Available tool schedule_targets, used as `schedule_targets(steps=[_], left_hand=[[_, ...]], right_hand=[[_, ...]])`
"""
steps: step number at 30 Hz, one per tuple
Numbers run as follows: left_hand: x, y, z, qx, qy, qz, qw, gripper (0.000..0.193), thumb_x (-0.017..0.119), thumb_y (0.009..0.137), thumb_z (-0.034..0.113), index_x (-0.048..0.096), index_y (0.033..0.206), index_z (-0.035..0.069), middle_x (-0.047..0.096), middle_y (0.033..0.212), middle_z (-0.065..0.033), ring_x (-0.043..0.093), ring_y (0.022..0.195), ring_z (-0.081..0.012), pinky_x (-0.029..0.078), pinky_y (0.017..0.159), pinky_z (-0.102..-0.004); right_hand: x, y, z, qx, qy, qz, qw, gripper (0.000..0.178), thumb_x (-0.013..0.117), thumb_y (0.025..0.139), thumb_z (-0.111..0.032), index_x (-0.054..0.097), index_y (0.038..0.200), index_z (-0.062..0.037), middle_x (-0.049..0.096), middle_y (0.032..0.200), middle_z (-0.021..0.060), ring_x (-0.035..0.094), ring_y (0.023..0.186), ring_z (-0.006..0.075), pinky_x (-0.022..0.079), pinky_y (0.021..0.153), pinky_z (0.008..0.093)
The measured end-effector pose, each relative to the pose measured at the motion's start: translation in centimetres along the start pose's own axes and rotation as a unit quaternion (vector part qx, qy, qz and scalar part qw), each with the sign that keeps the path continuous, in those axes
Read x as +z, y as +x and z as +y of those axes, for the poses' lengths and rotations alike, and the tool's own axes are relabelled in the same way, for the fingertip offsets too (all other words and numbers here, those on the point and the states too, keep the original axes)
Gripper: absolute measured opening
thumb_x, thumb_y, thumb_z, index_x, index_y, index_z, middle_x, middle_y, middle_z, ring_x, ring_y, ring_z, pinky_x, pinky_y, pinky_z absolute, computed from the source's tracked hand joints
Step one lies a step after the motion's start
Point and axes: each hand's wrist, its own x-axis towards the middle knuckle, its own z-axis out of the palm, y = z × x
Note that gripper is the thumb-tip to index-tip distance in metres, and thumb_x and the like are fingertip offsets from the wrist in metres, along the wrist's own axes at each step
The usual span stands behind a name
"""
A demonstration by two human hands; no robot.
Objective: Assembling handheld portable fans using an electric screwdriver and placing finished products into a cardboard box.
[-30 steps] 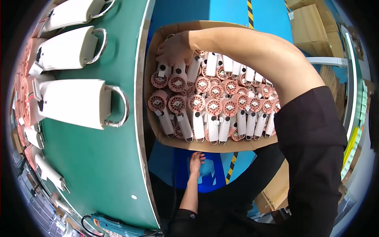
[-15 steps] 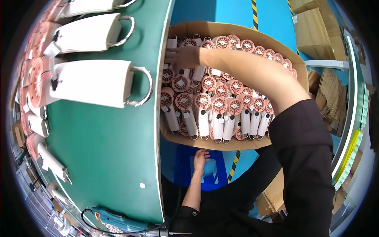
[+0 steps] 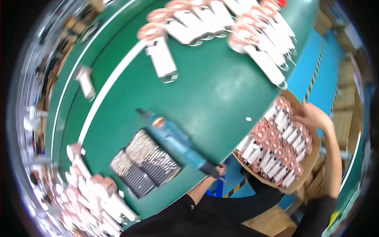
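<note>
My right hand is over the far rim of a cardboard box, fingers bent toward the fans inside and slightly apart, with nothing visible in them. Rows of handheld fans with pink round heads and white handles fill the box. By the table's front edge is my left hand, close to the tail of a blue electric screwdriver lying on the green table. Blur and the tool's end hide its fingers, so I cannot tell whether it grips anything.
Several more fans lie along the table's far side, and a heap of fans is at the near left. A tray of small metal screws sits beside the screwdriver. Stacked cartons stand at the right beyond the blue floor.
My view has swung left, bringing the screwdriver and screw tray into full sight. My right hand has left the box's table side for its far rim; my left hand now is by the table edge.
</note>
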Motion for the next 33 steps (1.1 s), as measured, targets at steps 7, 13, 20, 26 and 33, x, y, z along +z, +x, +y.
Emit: schedule_targets(steps=[7, 13, 20, 26, 33], left_hand=[[-0.1, 0.6, -1.2, 0.059, -0.039, -0.005, 0.998, 0.022, 0.053, 0.093, 0.029, 0.059, 0.101, 0.010, 0.062, 0.080, -0.0018, 0.058, 0.063, -0.0114, 0.047, 0.053, -0.0259], [0.9, 2.6, -2.5, 0.113, -0.153, 0.002, 0.982, 0.026, 0.050, 0.092, 0.033, 0.059, 0.097, 0.010, 0.059, 0.072, -0.0033, 0.053, 0.055, -0.0140, 0.044, 0.048, -0.0291], [4.8, 2.5, -1.3, 0.117, -0.205, -0.023, 0.971, 0.024, 0.051, 0.092, 0.032, 0.059, 0.098, 0.010, 0.059, 0.074, -0.0030, 0.054, 0.058, -0.0134, 0.045, 0.050, -0.0283], [4.1, 1.4, 0.5, 0.117, -0.212, -0.020, 0.970, 0.023, 0.052, 0.091, 0.031, 0.059, 0.099, 0.010, 0.060, 0.076, -0.0027, 0.056, 0.060, -0.0128, 0.045, 0.051, -0.0277], [2.2, 2.9, -1.3, 0.095, -0.193, -0.001, 0.977, 0.022, 0.053, 0.091, 0.030, 0.060, 0.099, 0.010, 0.061, 0.078, -0.0024, 0.057, 0.063, -0.0122, 0.046, 0.053, -0.0269]], right_hand=[[-3.3, 1.6, -19.5, -0.272, 0.178, 0.378, 0.867, 0.014, 0.060, 0.091, -0.012, 0.059, 0.090, 0.0017, 0.059, 0.073, 0.0066, 0.057, 0.067, 0.0131, 0.046, 0.062, 0.0278], [-0.1, 13.0, -31.2, -0.286, -0.184, 0.479, 0.809, 0.041, 0.069, 0.079, -0.034, 0.055, 0.093, 0.0020, 0.057, 0.095, 0.0196, 0.059, 0.088, 0.0353, 0.048, 0.078, 0.0450], [-1.5, 15.6, -33.8, -0.195, -0.178, 0.458, 0.849, 0.051, 0.067, 0.077, -0.036, 0.062, 0.101, 0.0089, 0.051, 0.115, 0.0292, 0.050, 0.109, 0.0416, 0.044, 0.092, 0.0471], [-4.0, 20.6, -32.1, -0.125, -0.146, 0.432, 0.881, 0.059, 0.064, 0.079, -0.050, 0.064, 0.097, 0.0060, 0.053, 0.109, 0.0275, 0.051, 0.105, 0.0410, 0.045, 0.089, 0.0472], [-2.0, 15.0, -32.4, -0.142, -0.201, 0.361, 0.900, 0.061, 0.066, 0.077, -0.055, 0.067, 0.100, 0.0015, 0.056, 0.102, 0.0304, 0.056, 0.097, 0.0437, 0.048, 0.086, 0.0466]])
